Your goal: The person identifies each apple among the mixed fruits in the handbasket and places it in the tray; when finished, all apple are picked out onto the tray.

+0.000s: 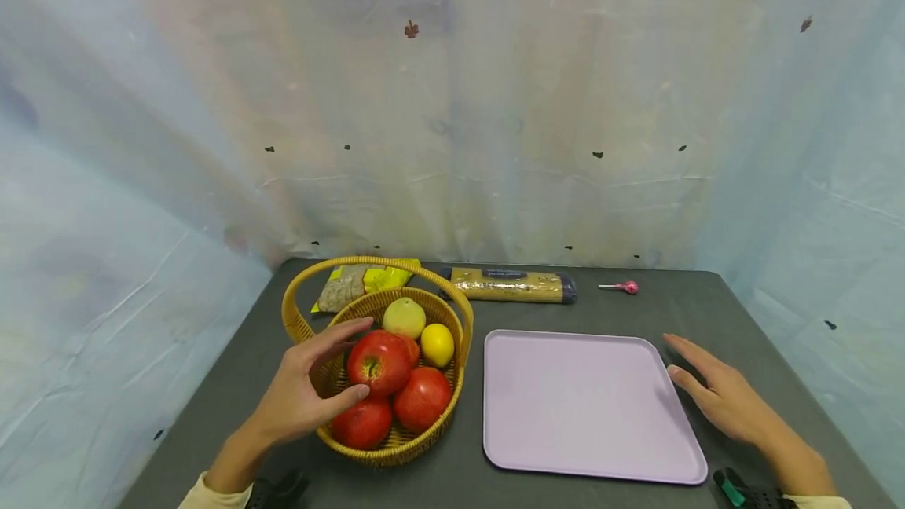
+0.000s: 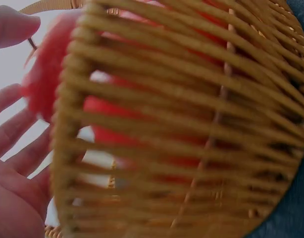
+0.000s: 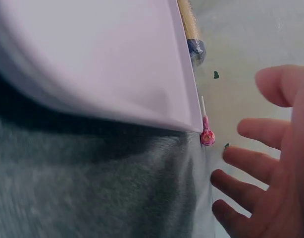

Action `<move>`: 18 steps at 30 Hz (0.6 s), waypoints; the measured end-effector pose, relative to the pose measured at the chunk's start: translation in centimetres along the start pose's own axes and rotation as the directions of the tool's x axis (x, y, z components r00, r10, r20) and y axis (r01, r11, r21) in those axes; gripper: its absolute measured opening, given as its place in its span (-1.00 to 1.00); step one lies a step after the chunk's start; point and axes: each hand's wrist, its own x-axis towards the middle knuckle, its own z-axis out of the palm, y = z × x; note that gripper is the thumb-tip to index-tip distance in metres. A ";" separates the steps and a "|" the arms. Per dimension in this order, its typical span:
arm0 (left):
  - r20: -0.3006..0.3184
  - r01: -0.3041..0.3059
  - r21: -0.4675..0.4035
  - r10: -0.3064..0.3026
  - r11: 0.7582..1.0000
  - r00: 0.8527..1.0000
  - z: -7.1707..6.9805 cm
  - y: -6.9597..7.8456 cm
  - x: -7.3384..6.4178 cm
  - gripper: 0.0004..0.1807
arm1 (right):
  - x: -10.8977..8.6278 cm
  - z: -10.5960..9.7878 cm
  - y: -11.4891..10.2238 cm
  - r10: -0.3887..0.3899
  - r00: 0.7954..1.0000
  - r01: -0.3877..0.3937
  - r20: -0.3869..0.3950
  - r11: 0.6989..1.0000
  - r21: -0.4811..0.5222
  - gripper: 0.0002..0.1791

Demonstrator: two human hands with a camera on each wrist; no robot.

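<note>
My left hand point(image 1: 302, 393) reaches over the left rim of a wicker basket point(image 1: 387, 455), thumb and fingers spread beside the topmost red apple point(image 1: 379, 362). In the left wrist view the fingers point(image 2: 8, 134) are fairly straight near that apple point(image 2: 45, 67), and the basket's woven wall hides much of the fruit. More red apples point(image 1: 423, 400), a yellow lemon point(image 1: 437, 345) and a pale green round fruit point(image 1: 404, 317) lie in the basket. My right hand point(image 1: 728, 399) is at the right edge of a lilac tray point(image 1: 590, 407), fingers loosely extended and holding nothing.
Behind the basket lies a yellow bag point(image 1: 368, 283) of pale pieces. A pack of spaghetti point(image 1: 507, 285) and a pink-wrapped lollipop point(image 1: 628, 287) lie along the back of the dark table point(image 1: 714, 313). The basket's tall handle point(image 1: 378, 261) arches over the fruit. A curtain hangs behind.
</note>
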 end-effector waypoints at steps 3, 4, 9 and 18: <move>0.003 0.001 -0.002 -0.001 1.000 1.000 0.6 -0.2 0.3 -0.10 | 0.2 0.3 0.3 0.016 1.000 -0.016 0.005 1.000 -0.020 -0.37; 0.007 0.003 -0.004 -0.003 1.000 1.000 0.9 -0.3 0.4 -0.11 | 0.1 0.3 0.4 0.027 1.000 -0.026 0.014 0.999 -0.022 -0.37; 0.010 0.022 -0.021 -0.022 1.000 1.000 1.7 -0.8 0.4 -0.14 | -0.1 0.5 0.8 0.062 0.997 -0.061 0.045 0.998 -0.028 -0.32; 0.036 0.081 0.029 -0.082 0.996 0.996 2.0 -0.9 0.2 -0.05 | -0.6 1.2 1.7 0.016 0.999 -0.014 0.036 0.998 -0.054 -0.31</move>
